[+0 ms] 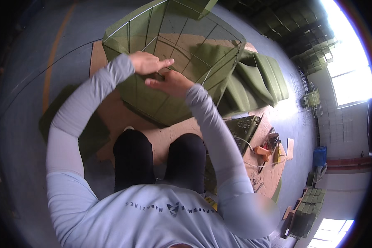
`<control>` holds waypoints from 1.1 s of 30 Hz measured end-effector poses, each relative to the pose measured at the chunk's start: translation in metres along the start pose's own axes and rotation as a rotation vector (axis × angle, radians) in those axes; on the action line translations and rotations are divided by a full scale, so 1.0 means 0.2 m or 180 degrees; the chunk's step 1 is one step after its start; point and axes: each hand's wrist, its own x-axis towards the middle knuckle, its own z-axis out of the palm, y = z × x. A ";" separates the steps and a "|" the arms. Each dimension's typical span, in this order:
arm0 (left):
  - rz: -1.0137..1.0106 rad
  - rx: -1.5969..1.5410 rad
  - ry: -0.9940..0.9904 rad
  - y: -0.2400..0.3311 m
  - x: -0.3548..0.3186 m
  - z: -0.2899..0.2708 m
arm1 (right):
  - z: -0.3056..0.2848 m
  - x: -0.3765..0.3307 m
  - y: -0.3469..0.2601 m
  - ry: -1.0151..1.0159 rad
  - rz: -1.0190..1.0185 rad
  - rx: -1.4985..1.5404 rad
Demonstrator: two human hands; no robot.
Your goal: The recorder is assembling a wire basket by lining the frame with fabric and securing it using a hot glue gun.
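A large many-sided basket-like frame of thin metal wire, lined with green felt-like fabric, stands before my knees with its top side facing up. Over its near side both my hands come close together. My left hand has one digit stretched to the right, while its other fingers look curled under and are partly hidden. Just below and to the right is my right hand, thumb pointing left and fingers bent. What lies between the fingers of either hand cannot be made out.
Brown cardboard lies under the frame. To the right are folded green fabric pieces, an orange-handled tool and a cable. Dark green fabric lies at left. Green stacks and a blue crate stand farther right.
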 end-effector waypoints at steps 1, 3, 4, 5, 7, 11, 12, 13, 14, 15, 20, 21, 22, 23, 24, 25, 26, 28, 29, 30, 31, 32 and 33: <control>0.0012 -0.0194 -0.0345 -0.01 0.08 0.00 | 0.00 0.01 0.04 -0.0342 0.0115 0.1219; -0.0285 -0.0640 -0.0688 -0.02 0.11 -0.04 | -0.16 -0.05 0.04 -0.0317 0.0051 0.2166; 0.0314 0.0206 0.0569 -0.01 0.13 0.02 | -0.19 -0.10 0.09 0.0913 -0.0366 0.2055; 0.0728 -0.0240 0.1577 0.08 0.07 0.06 | -0.20 -0.17 0.14 0.2147 -0.0778 0.1902; 0.1661 -0.0176 0.2857 0.25 -0.10 0.22 | -0.24 -0.49 0.14 0.2839 -0.1596 -0.0344; 0.1857 0.0557 0.2731 0.42 -0.15 0.40 | -0.10 -0.65 0.37 0.1593 -0.1372 -0.1617; 0.1871 0.0551 0.2729 0.41 -0.12 0.39 | -0.08 -0.63 0.35 0.1595 -0.1163 -0.1627; 0.1637 0.0513 0.2427 0.41 -0.10 0.37 | -0.07 -0.62 0.33 0.1579 -0.1141 -0.1619; 0.1415 0.0497 0.2144 0.40 -0.09 0.34 | -0.07 -0.58 0.29 0.1359 -0.0915 -0.1688; 0.1546 0.0477 0.2294 0.37 -0.06 0.38 | -0.09 -0.53 0.28 0.1140 -0.0688 -0.1754; 0.1590 0.0340 0.2009 0.34 0.00 0.35 | -0.20 -0.38 0.27 0.0247 -0.0131 -0.1714; 0.1569 0.0322 0.1961 0.35 0.01 0.34 | -0.22 -0.35 0.33 0.0459 -0.0717 -0.0756; 0.1545 0.0306 0.1915 0.34 0.01 0.34 | -0.24 -0.34 0.37 0.0663 -0.1292 0.0212; 0.1555 0.0158 0.2085 0.32 0.00 0.35 | -0.28 -0.36 0.35 0.1158 -0.1287 0.0768; 0.1555 0.0149 0.2083 0.31 0.00 0.37 | -0.34 -0.40 0.34 0.1651 -0.1270 0.1323; 0.1873 0.0199 0.2427 0.32 0.01 0.36 | -0.40 -0.49 0.35 0.1766 -0.1579 0.1015; 0.2205 0.0257 0.2777 0.32 0.02 0.36 | -0.38 -0.56 0.38 0.1773 -0.1583 0.0988; 0.2132 0.0453 0.2770 0.33 0.02 0.37 | -0.31 -0.66 0.47 0.0948 -0.2074 -0.1126; 0.2066 0.0640 0.2732 0.33 0.02 0.37 | -0.23 -0.67 0.44 0.1281 -0.2108 -0.1330; 0.2084 0.0651 0.2750 0.33 0.02 0.37 | -0.22 -0.65 0.47 0.1434 -0.2188 -0.1484; 0.2119 0.0606 0.2877 0.33 0.02 0.36 | -0.21 -0.61 0.46 0.1470 -0.2289 -0.1495; 0.2159 0.0546 0.2994 0.33 0.03 0.37 | -0.20 -0.57 0.45 0.1498 -0.2375 -0.1505; 0.2182 0.0543 0.3002 0.31 0.04 0.35 | -0.18 -0.52 0.44 0.1601 -0.2451 -0.1499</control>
